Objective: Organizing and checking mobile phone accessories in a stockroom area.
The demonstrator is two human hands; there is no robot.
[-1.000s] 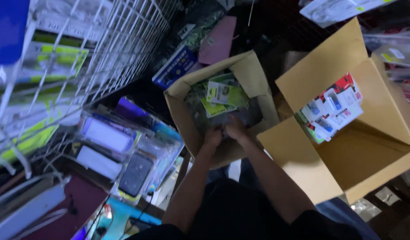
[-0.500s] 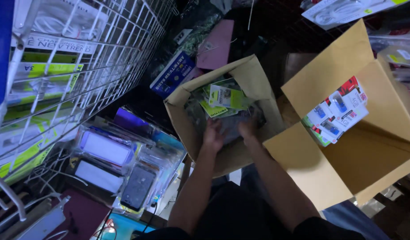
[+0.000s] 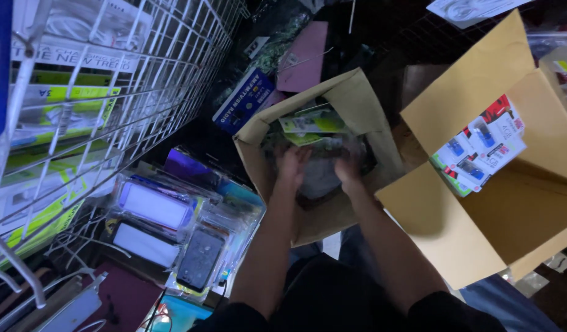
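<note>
Both of my hands reach into a small open cardboard box (image 3: 351, 98) in front of me. My left hand (image 3: 291, 166) and my right hand (image 3: 346, 169) close on the two sides of a clear plastic bag of dark items (image 3: 320, 175) inside the box. Behind the bag, green and white packaged cards (image 3: 311, 123) lean against the far wall of the box. My forearms come up from the bottom of the view.
A larger open cardboard box (image 3: 480, 215) on the right holds red, white and blue blister packs (image 3: 483, 150). A white wire rack (image 3: 111, 92) with hanging packages fills the left. Phone cases in clear packs (image 3: 172, 227) lie below it. A blue boxed radio (image 3: 243, 101) sits behind the small box.
My hands have spread apart and pushed deeper into the small box, taking the bag by its sides. The view has shifted slightly.
</note>
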